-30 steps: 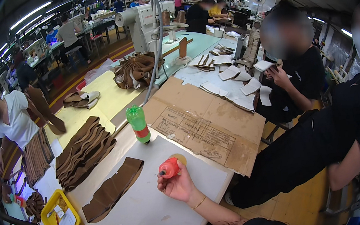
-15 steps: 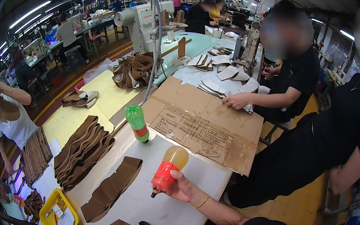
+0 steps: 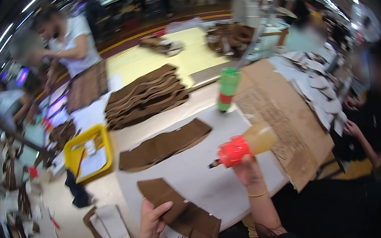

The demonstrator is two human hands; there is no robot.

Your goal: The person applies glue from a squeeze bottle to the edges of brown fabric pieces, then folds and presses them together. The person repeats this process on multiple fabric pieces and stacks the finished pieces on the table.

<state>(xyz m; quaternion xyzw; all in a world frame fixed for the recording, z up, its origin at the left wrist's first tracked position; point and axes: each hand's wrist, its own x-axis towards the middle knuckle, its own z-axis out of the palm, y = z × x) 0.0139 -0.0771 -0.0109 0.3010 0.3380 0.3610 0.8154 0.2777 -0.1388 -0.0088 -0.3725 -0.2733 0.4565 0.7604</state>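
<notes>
My left hand (image 3: 153, 215) pinches the edge of a brown fabric piece (image 3: 183, 211), its thumb on top, over the near side of a white sheet (image 3: 198, 180). In my right hand (image 3: 247, 171) is a plastic bottle (image 3: 258, 138) of yellowish liquid, tipped on its side. Its red-wrapped end and dark narrow nozzle point left, apart from the fabric. Another brown strip (image 3: 165, 145) lies on the sheet beyond my left hand. A green bottle (image 3: 229, 88) with a red band stands at the sheet's far edge, nozzle end down.
Behind the strip lies a layered stack of brown pieces (image 3: 145, 98). A yellow tray (image 3: 109, 163) with small items sits to the left. Brown and white pieces (image 3: 111, 228) lie near left. Flattened cardboard (image 3: 291, 125) covers the right side. Other people work on both sides.
The view has turned left, so the table appears shifted right. My left hand and its fabric piece now show more fully. My right hand still grips the bottle, its nozzle pointing more sideways.
</notes>
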